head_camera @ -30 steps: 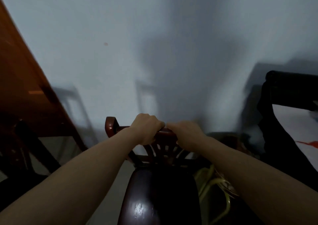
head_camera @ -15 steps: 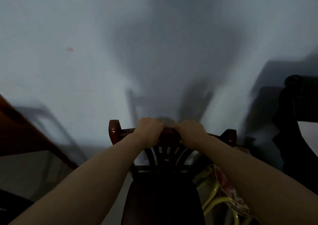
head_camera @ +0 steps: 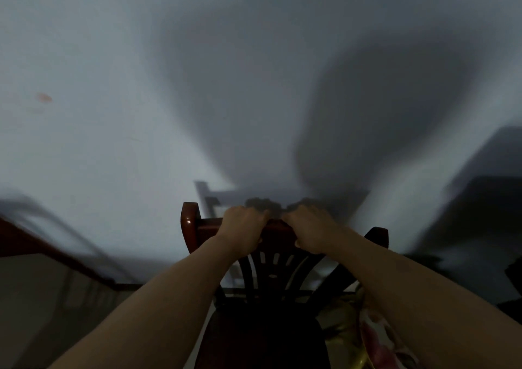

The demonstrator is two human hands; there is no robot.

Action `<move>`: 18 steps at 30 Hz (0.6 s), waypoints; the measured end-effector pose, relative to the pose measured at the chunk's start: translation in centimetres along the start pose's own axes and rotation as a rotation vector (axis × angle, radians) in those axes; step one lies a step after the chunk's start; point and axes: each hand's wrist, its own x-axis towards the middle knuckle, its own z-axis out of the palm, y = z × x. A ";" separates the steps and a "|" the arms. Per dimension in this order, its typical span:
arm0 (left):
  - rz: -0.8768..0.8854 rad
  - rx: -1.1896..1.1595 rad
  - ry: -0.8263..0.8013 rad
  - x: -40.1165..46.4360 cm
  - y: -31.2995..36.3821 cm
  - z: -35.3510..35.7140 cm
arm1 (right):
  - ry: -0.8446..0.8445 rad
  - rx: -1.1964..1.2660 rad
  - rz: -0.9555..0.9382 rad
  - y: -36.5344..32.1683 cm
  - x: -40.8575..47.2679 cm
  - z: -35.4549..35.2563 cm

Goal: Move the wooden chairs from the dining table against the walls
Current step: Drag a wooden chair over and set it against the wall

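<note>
A dark reddish wooden chair (head_camera: 271,289) stands right in front of me, its back facing a pale wall (head_camera: 113,114). My left hand (head_camera: 243,227) grips the top rail left of centre. My right hand (head_camera: 310,230) grips the same rail just to the right, the two hands almost touching. The chair's back posts show on either side of my hands, and its dark seat fills the lower middle. The chair legs are hidden.
A reddish wooden edge (head_camera: 56,255) runs diagonally at lower left. A yellow floral-patterned object (head_camera: 367,329) sits low on the right beside the chair. A dark blurred shape (head_camera: 491,227) stands at the right. Shadows of me and the chair fall on the wall.
The chair and my hands have come closer to the wall. The wooden piece on the left and the dark furniture on the right have slid outward, and the shadows on the wall have grown.
</note>
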 end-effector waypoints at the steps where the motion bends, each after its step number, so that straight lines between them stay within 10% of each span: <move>1: -0.006 -0.005 0.005 0.6 0.0 0.1 | 0.005 -0.005 -0.011 0.4 0.6 0.0; 18: -0.131 -0.165 0.060 4.6 -1.6 2.0 | 0.039 -0.087 -0.039 2.2 5.0 -0.5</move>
